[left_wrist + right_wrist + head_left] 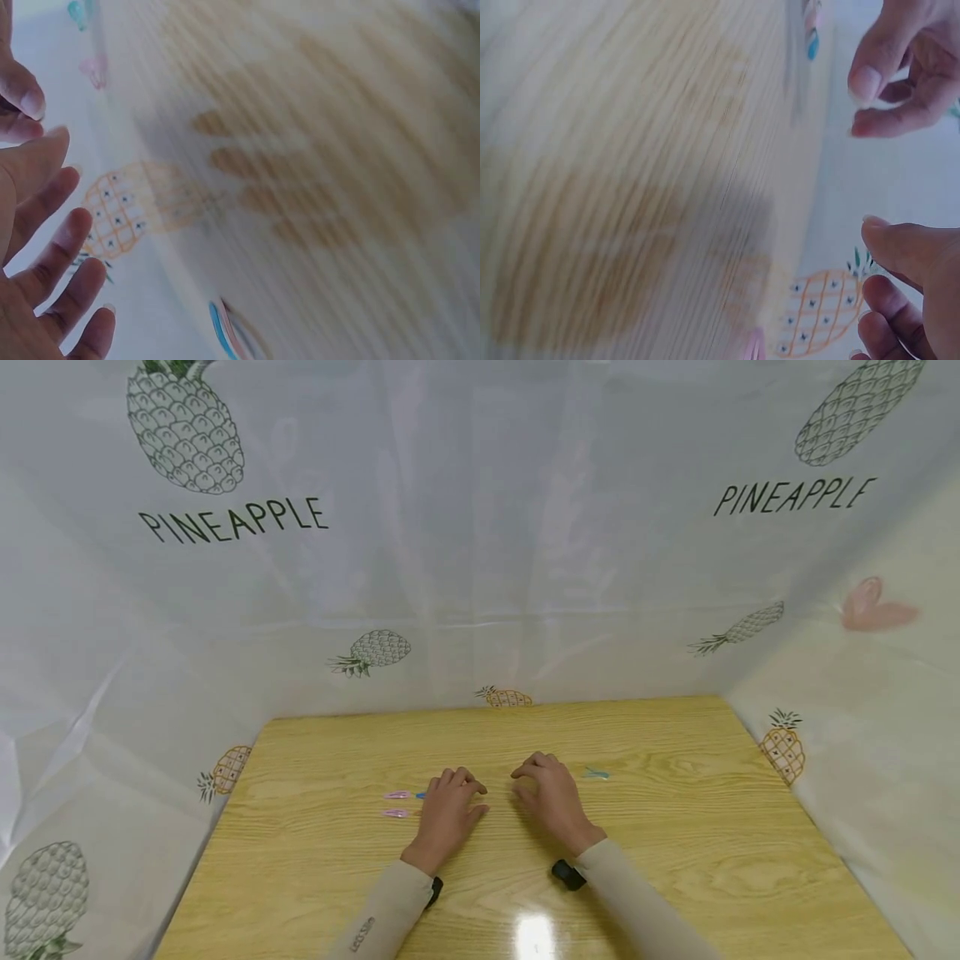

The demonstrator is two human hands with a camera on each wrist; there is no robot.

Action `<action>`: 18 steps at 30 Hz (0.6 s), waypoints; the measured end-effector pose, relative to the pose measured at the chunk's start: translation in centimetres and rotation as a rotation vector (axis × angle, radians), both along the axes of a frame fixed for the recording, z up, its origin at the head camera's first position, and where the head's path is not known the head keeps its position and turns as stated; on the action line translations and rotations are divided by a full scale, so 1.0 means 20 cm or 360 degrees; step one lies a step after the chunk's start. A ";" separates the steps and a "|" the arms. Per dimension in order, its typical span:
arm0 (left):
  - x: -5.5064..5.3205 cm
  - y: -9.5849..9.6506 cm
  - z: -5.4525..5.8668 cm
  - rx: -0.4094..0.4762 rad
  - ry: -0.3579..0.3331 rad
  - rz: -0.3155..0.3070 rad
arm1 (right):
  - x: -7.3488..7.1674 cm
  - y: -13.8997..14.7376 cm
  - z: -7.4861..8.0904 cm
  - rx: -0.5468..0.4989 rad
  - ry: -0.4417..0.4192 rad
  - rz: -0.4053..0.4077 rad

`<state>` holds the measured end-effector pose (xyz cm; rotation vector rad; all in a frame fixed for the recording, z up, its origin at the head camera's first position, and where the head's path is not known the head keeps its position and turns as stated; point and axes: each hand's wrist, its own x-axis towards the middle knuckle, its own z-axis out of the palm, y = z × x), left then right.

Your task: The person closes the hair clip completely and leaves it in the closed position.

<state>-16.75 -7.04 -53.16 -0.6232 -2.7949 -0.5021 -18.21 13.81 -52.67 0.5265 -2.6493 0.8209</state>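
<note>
My left hand point(448, 810) hovers low over the table with loosely bent fingers, and no object shows in it. Just left of it lie two pink snap hair clips point(397, 795), one above the other, with the tip of a blue clip point(420, 795) partly hidden by the hand. Across a small gap is my right hand point(551, 797), its fingers relaxed and curved, holding nothing visible. A light-blue hair clip point(596, 773) lies to its right. In the left wrist view, blue and pink clips point(217, 330) show at the bottom edge. A pink clip point(756, 346) appears in the right wrist view.
The wooden table point(675, 827) is bounded at the back and sides by a white curtain point(465, 568) printed with pineapples. A black band point(567, 875) sits at the right wrist, and another point(433, 892) at the left. Light glares off the table's front.
</note>
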 end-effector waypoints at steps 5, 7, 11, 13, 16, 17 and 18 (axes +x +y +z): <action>-0.01 0.06 -0.02 0.0018 -0.0012 0.0006 | -0.01 0.08 0.00 -0.0003 0.0039 -0.0042; -0.01 0.08 -0.03 0.0035 -0.0024 0.0010 | -0.01 0.11 -0.01 0.0015 0.0083 -0.0060; -0.01 0.11 -0.02 0.0073 -0.0073 0.0016 | -0.02 0.17 -0.03 0.0012 0.0135 -0.0091; 0.00 0.13 -0.02 0.0081 -0.0094 0.0019 | -0.02 0.19 -0.03 0.0002 0.0143 -0.0100; 0.00 0.14 -0.02 0.0080 -0.0103 0.0018 | -0.03 0.22 -0.04 0.0001 0.0153 -0.0115; 0.00 0.15 -0.02 0.0080 -0.0103 0.0016 | -0.03 0.23 -0.04 0.0007 0.0166 -0.0120; 0.00 0.15 -0.02 0.0084 -0.0104 0.0013 | -0.03 0.25 -0.04 0.0016 0.0179 -0.0128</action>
